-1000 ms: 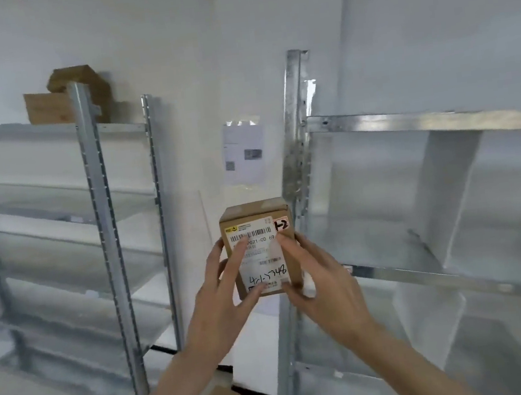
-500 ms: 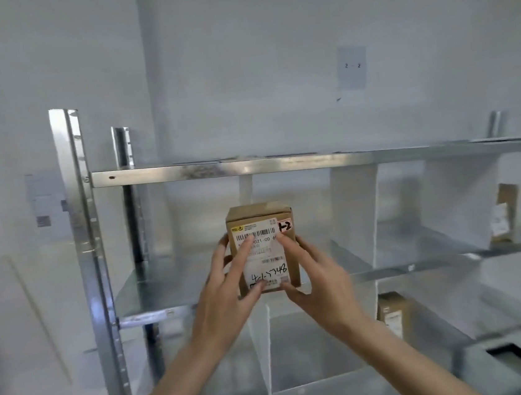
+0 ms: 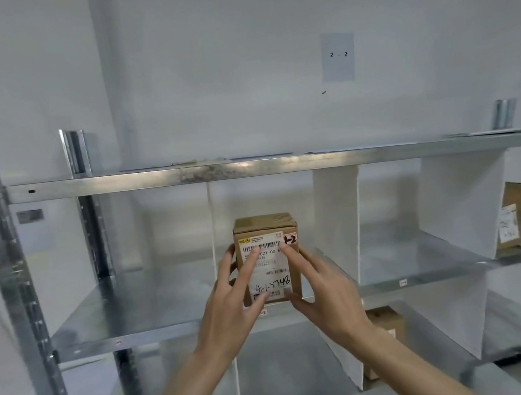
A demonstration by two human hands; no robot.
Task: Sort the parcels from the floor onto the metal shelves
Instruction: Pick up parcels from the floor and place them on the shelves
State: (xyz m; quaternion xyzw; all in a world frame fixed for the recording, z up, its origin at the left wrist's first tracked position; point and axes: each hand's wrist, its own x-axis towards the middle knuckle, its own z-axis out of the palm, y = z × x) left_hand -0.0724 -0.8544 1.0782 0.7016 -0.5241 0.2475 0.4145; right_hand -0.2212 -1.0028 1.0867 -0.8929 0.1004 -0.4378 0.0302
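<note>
I hold a small brown cardboard parcel (image 3: 267, 229) upright with both hands, in front of the middle metal shelf (image 3: 129, 313). Its white label faces me, with a barcode, handwritten digits and a red-marked sticker at the top right. My left hand (image 3: 233, 311) grips its left side, index finger lying across the label. My right hand (image 3: 325, 290) grips the right side and lower corner. The parcel sits level with the compartment second from the left, between a thin white divider (image 3: 212, 222) and a wider one (image 3: 336, 221).
A top shelf rail (image 3: 249, 167) runs across above. One brown parcel (image 3: 513, 217) stands in a right-hand compartment, another (image 3: 385, 322) on the lower shelf. A paper sign "2 - 2" (image 3: 338, 56) hangs on the wall. Steel uprights (image 3: 6, 258) stand at the left.
My view has swung right from the gap between two racks to face this rack squarely. The parcel stays in both hands, now closer to the second compartment.
</note>
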